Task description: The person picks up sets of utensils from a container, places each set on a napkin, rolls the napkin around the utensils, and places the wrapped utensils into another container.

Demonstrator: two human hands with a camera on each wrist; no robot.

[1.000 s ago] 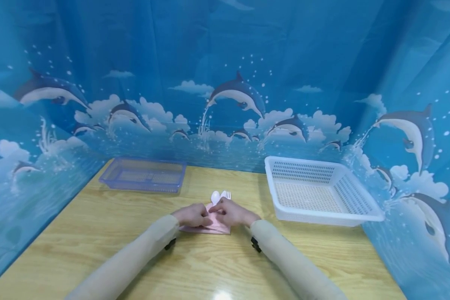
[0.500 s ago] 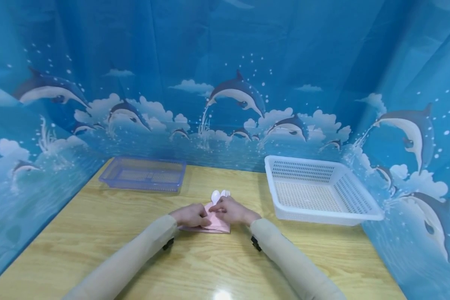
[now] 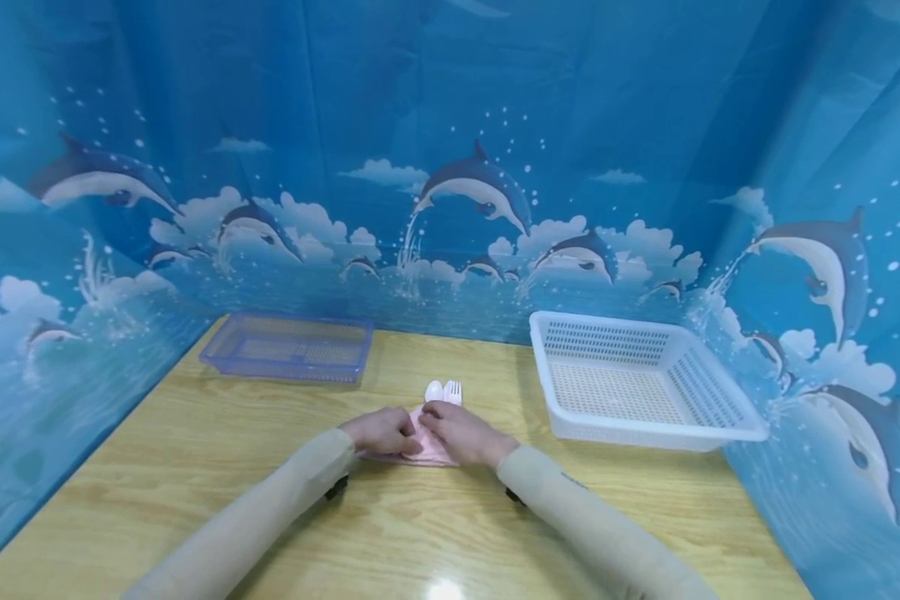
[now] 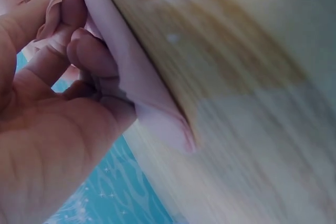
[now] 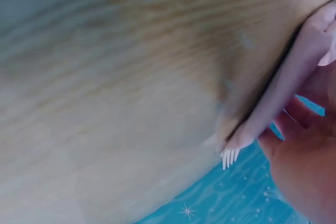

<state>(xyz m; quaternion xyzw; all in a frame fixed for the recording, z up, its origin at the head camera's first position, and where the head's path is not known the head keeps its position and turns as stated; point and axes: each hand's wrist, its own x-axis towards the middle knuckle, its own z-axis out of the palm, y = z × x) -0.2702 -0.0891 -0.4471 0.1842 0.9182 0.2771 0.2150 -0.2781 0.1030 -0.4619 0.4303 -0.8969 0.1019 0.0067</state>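
A pink cloth napkin [image 3: 431, 450] lies folded on the table between the two hands. Out of its far end stick the heads of a white spoon [image 3: 434, 391] and a white fork [image 3: 453, 390]; their handles are hidden. My left hand [image 3: 382, 431] is at the napkin's left side; in the left wrist view a fold of the cloth [image 4: 52, 11] is pinched between thumb and finger. My right hand [image 3: 467, 433] reaches over the napkin's right side, fingers touching the cloth. The right wrist view shows its lower fingers [image 5: 296, 119] against the bundle; its thumb and fingertips are out of sight there.
At the back left stands a purple see-through basket [image 3: 288, 371]. A larger white basket [image 3: 645, 435] with slotted walls stands at the right. Behind the wooden table [image 3: 390, 533] hangs a blue dolphin-print curtain [image 3: 450, 100].
My right hand has shifted slightly down and lies flatter over the napkin, showing more of the fork. The spoon and fork have spread a little. My left hand stays almost still.
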